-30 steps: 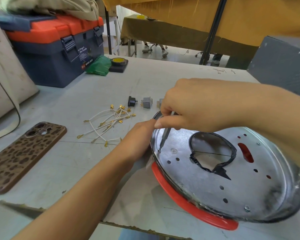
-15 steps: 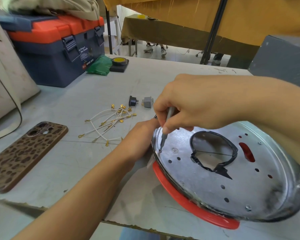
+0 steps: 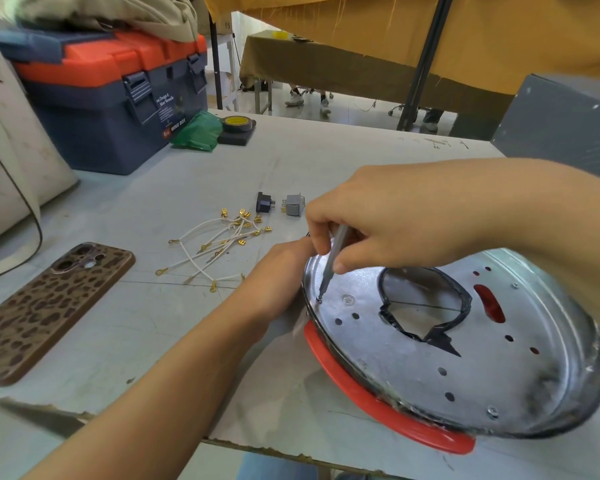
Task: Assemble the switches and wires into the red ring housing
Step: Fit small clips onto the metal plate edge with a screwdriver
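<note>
The red ring housing (image 3: 378, 407) lies tilted at the table's (image 3: 153, 341) near edge, steadied by the left hand (image 3: 278, 271); the right hand (image 3: 371, 223), pinching the screwdriver (image 3: 331, 261), should stay square on the screw (image 3: 319, 300).

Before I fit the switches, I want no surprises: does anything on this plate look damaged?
Yes. The large central opening in the round metal plate is ragged, its black edging crumpled and torn to a point at the lower rim; dark scuffing marks the plate's near right edge.
</note>
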A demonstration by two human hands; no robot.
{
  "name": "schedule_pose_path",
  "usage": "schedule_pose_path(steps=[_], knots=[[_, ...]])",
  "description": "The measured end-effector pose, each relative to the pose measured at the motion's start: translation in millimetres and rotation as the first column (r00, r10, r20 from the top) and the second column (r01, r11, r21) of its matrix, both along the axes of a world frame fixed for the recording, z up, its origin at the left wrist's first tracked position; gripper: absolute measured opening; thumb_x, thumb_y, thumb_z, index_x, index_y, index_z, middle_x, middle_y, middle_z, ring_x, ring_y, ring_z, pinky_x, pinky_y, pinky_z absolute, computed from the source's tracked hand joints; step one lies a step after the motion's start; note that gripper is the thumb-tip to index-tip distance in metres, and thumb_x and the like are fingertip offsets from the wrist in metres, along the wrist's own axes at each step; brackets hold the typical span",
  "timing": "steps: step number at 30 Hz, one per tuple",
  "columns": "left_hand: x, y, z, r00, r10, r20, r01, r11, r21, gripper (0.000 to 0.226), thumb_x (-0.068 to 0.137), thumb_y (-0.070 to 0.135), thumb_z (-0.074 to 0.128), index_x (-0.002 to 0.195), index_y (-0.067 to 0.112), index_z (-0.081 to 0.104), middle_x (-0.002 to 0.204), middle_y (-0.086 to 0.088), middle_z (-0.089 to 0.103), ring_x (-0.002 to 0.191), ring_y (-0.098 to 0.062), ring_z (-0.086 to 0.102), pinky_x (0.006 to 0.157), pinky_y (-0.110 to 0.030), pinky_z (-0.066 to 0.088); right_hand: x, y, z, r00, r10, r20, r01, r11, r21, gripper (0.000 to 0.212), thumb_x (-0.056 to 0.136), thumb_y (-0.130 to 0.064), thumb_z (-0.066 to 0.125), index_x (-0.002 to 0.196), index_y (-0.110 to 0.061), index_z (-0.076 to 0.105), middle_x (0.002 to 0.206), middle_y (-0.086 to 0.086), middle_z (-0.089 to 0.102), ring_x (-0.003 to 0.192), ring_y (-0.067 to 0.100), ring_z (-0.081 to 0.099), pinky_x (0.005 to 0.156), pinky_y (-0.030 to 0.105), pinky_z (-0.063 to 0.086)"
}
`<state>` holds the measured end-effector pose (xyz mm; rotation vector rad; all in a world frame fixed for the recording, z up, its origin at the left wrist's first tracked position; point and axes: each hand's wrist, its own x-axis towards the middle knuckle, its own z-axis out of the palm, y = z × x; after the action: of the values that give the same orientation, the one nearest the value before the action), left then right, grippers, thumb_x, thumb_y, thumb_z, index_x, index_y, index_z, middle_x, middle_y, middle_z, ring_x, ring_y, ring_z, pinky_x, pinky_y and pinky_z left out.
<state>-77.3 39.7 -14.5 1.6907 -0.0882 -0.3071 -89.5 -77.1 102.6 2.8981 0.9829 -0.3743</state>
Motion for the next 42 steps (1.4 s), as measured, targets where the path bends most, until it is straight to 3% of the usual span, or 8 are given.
schedule_pose_path(steps=[7, 13, 17, 20, 25, 32, 37, 42], knots=[[0.5, -0.2, -0.7, 1.000, 0.005, -0.012, -0.005, 0.999, 0.045, 0.033, 0.093, 0.019, 0.042, 0.060, 0.021, 0.046, 0.061, 0.000, 0.045, 0.059, -0.015, 0.041, 0.074, -0.037, 0.036, 3.8, -2.1, 2.4, 0.998, 0.043, 0.043, -0.046, 0.997, 0.067, 0.008, 0.083, -0.026, 0.069, 0.076, -0.027, 0.066, 0.066, -0.011, 0.063, 0.062, 0.000, 0.059, 0.059, 0.007, 0.041], [1.4, -1.2, 0.4, 1.000, 0.012, 0.020, -0.013, 0.998, 0.055, 0.037, 0.097, 0.019, 0.036, 0.061, 0.021, 0.043, 0.061, 0.001, 0.044, 0.058, -0.013, 0.040, 0.071, -0.036, 0.035, 1.5, 6.2, -0.8, 0.987, 0.025, 0.158, -0.029, 0.999, 0.020, 0.035, 0.089, -0.042, 0.057, 0.064, -0.018, 0.058, 0.051, -0.004, 0.043, 0.051, 0.012, 0.041, 0.049, 0.028, 0.032], [2.2, -1.1, 0.0, 0.999, 0.012, 0.037, -0.015, 0.996, 0.083, 0.038, 0.098, 0.019, 0.034, 0.061, 0.021, 0.041, 0.061, 0.000, 0.042, 0.064, -0.022, 0.040, 0.074, -0.035, 0.034, 3.4, 5.5, -1.1, 0.992, -0.025, 0.127, 0.028, 0.999, -0.027, 0.044, 0.092, -0.045, 0.049, 0.067, -0.012, 0.061, 0.052, 0.000, 0.044, 0.052, 0.017, 0.042, 0.049, 0.027, 0.031], [2.5, -0.5, -1.6, 0.999, 0.014, 0.029, -0.016, 0.997, 0.076, 0.036, 0.097, 0.020, 0.036, 0.061, 0.020, 0.041, 0.062, -0.001, 0.041, 0.075, -0.024, 0.040, 0.075, -0.036, 0.033, 2.8, -0.5, -3.8, 0.995, -0.011, 0.096, 0.011, 1.000, 0.000, 0.039, 0.093, -0.045, 0.048, 0.075, -0.013, 0.062, 0.060, -0.001, 0.051, 0.056, 0.012, 0.046, 0.051, 0.023, 0.033], [1.4, 0.0, -2.4, 1.000, -0.001, 0.007, 0.001, 0.999, 0.049, 0.037, 0.093, 0.019, 0.041, 0.057, 0.022, 0.045, 0.058, 0.002, 0.044, 0.056, -0.014, 0.040, 0.064, -0.034, 0.035, -2.0, -6.4, -2.3, 1.000, 0.005, 0.011, -0.005, 0.999, 0.049, 0.012, 0.088, -0.028, 0.062, 0.083, -0.025, 0.051, 0.065, -0.014, 0.045, 0.063, -0.008, 0.046, 0.061, 0.006, 0.035], [2.8, 0.0, -3.8, 1.000, 0.013, 0.000, -0.013, 0.999, 0.033, 0.039, 0.092, 0.017, 0.042, 0.053, 0.023, 0.045, 0.053, 0.004, 0.043, 0.053, -0.013, 0.039, 0.059, -0.029, 0.034, 5.3, -5.6, 0.2, 0.992, 0.072, 0.100, -0.080, 0.994, 0.077, 0.010, 0.080, -0.027, 0.072, 0.074, -0.026, 0.065, 0.063, -0.014, 0.059, 0.063, -0.001, 0.056, 0.054, 0.014, 0.040], [2.7, 0.0, -3.2, 1.000, -0.029, -0.002, 0.029, 0.999, 0.025, 0.060, 0.092, 0.018, 0.042, 0.033, 0.028, 0.055, 0.039, 0.012, 0.046, 0.047, -0.007, 0.041, 0.055, -0.024, 0.035, 9.4, 2.0, 3.5, 0.994, 0.074, 0.078, -0.075, 0.997, 0.014, 0.017, 0.080, -0.031, 0.072, 0.067, -0.026, 0.062, 0.062, -0.008, 0.061, 0.060, 0.007, 0.060, 0.050, 0.018, 0.034], [2.0, -0.2, -1.4, 1.000, 0.015, -0.015, -0.015, 1.000, 0.001, 0.048, 0.094, 0.019, 0.041, 0.046, 0.025, 0.047, 0.044, 0.010, 0.044, 0.050, -0.010, 0.039, 0.056, -0.026, 0.034, 7.0, 7.6, 3.6, 0.996, 0.043, 0.077, -0.042, 0.999, -0.021, 0.028, 0.085, -0.039, 0.064, 0.062, -0.025, 0.055, 0.057, -0.007, 0.053, 0.057, 0.008, 0.048, 0.049, 0.022, 0.031]])
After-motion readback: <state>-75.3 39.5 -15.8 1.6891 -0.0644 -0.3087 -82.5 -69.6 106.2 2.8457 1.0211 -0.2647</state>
